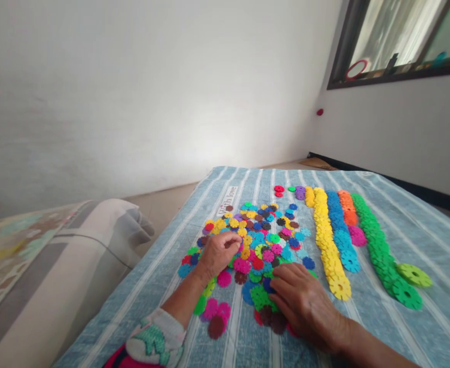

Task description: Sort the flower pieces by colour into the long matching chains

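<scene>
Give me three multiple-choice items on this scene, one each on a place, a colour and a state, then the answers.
1. Relative to the loose discs, where on the striped cloth does the orange disc line lie?
A. Left
B. Right
C. Under them

2. What colour is the far-right disc line?
A. Pink
B. Yellow
C. Green

3. How do the right hand's fingers stand?
A. Spread over discs
B. Clenched in a fist
C. Lifted clear of the cloth

1. B: the orange line runs right of the loose discs.
2. C: its discs are all green.
3. A: the fingers lie splayed across discs.
</scene>
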Available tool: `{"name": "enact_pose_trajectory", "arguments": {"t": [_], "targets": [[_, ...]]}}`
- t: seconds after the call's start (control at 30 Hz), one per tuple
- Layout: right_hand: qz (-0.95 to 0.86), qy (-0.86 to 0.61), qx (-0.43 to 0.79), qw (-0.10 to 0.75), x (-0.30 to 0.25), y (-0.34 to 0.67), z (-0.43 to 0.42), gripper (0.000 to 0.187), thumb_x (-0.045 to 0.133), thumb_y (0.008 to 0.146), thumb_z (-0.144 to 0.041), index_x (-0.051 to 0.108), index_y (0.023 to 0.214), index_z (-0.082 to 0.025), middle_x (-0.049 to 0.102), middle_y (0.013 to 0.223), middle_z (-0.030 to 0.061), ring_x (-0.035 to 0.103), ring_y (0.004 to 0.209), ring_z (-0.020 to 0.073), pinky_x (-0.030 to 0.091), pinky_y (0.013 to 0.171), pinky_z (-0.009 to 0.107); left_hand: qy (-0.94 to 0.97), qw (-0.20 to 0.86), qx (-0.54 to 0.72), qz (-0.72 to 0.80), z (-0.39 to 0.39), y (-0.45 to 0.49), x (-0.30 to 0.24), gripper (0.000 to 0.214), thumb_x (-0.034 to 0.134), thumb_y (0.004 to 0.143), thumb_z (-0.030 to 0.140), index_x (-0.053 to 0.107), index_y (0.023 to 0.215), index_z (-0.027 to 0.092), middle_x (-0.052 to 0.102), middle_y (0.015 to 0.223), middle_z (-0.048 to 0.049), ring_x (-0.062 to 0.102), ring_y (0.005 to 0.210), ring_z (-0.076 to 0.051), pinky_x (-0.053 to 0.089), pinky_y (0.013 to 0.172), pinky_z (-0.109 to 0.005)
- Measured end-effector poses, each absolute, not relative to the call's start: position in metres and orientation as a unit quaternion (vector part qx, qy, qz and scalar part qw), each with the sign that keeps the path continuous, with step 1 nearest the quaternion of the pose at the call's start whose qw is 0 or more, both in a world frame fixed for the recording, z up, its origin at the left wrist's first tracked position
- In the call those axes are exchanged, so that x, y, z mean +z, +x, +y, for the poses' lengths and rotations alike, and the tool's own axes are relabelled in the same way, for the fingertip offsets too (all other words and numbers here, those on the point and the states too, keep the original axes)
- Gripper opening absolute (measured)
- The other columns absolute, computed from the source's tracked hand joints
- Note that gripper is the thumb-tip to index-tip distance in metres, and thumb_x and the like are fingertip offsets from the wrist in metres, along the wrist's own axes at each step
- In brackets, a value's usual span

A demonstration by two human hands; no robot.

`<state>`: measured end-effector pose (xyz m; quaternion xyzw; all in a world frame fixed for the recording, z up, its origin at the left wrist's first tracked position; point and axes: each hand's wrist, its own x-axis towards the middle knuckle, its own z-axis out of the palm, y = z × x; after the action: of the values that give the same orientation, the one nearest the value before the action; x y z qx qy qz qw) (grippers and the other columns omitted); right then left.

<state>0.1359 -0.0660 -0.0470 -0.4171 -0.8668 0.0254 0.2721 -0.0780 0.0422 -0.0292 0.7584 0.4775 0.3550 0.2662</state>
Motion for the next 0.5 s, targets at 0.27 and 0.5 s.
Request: {"name": "enact_pose_trajectory", "arguments": {"t": [0.27, 0.5], "targets": [[-0.871, -0.383, 0.031, 0.307, -0.054, 0.1287, -0.0716, 0.02, 0.05, 0.087, -0.012, 0.052, 0.068, -0.017, 0.056, 0.074, 0.0029, 0.049, 0.072, 0.0173, 0.037, 0.069, 0.032, 0.822, 0.179, 0.282, 0.461, 0.0373, -0.0741, -0.0265, 0.02, 0.049, 0.076, 0.015, 0.068, 0.073, 0.017, 0.066, 0.071, -0.0018, 0.058, 0.067, -0.014, 0.043, 0.066, -0.024], [-0.87, -0.38, 0.014, 0.313, -0.0567, 0.1288, -0.0703, 0.018, 0.056, 0.083, -0.013, 0.05, 0.066, -0.018, 0.056, 0.071, 0.0018, 0.047, 0.068, 0.0164, 0.036, 0.065, 0.031, 0.845, 0.137, 0.248, 0.453, 0.034, -0.0713, -0.0247, 0.021, 0.048, 0.076, 0.013, 0.063, 0.063, 0.018, 0.059, 0.062, 0.0004, 0.053, 0.062, -0.012, 0.038, 0.062, -0.023]]}}
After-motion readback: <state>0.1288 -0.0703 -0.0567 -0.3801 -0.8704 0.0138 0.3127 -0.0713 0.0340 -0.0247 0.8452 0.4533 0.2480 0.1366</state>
